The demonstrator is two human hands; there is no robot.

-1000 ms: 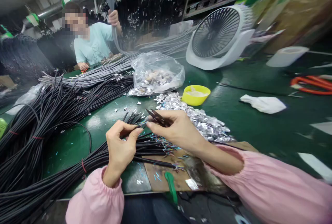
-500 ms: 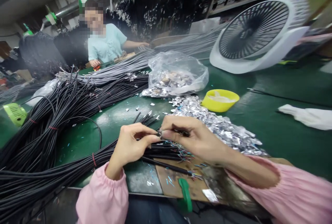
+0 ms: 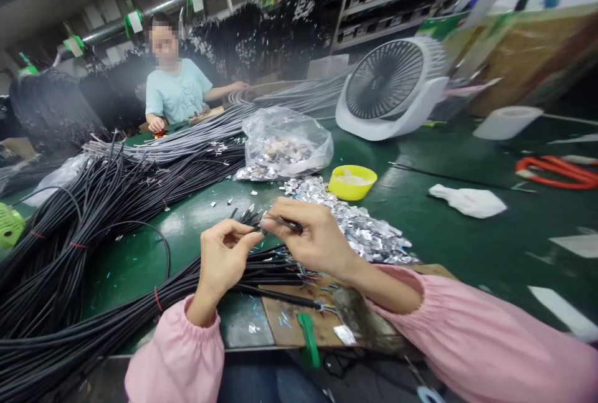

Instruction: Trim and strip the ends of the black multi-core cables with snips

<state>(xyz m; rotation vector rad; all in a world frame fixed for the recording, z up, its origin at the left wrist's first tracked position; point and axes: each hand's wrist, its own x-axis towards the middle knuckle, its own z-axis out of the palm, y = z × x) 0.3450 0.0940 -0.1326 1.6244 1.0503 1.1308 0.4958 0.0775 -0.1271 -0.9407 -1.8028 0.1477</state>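
Left hand point(image 3: 225, 258) and right hand point(image 3: 314, 236) meet at the end of a black cable point(image 3: 255, 227)

The left hand has its thumb and forefinger clamped on the black cable close to its tip, just above the cable bundle point(image 3: 200, 284) that lies across the front of the green table point(image 3: 187, 219). The right hand's fingers are closed around a dark tool point(image 3: 293, 225), its thumb and forefinger tips at the same cable end; the tool is mostly hidden in the hand, so its kind is hard to tell. The fingertips of both hands are very near each other, perhaps touching.

A red tie point(image 3: 157, 299) circles the bundle to the left of the left wrist. Below the hands, a brown board point(image 3: 275, 309) lies at the table edge, with a green strap point(image 3: 307, 337) over its front and small blue scraps on top. Beyond the right hand spreads a heap of silver foil pieces point(image 3: 364, 222), with a yellow bowl point(image 3: 351, 184) beside it and a clear plastic bag point(image 3: 287, 141) of similar pieces behind. A white fan point(image 3: 390, 88) stands farther back. More black cables point(image 3: 107, 197) fill the left side, with grey cables point(image 3: 187, 135) behind them. Across the table, a person in a light blue shirt point(image 3: 180, 91) has one arm stretched toward the grey cables.
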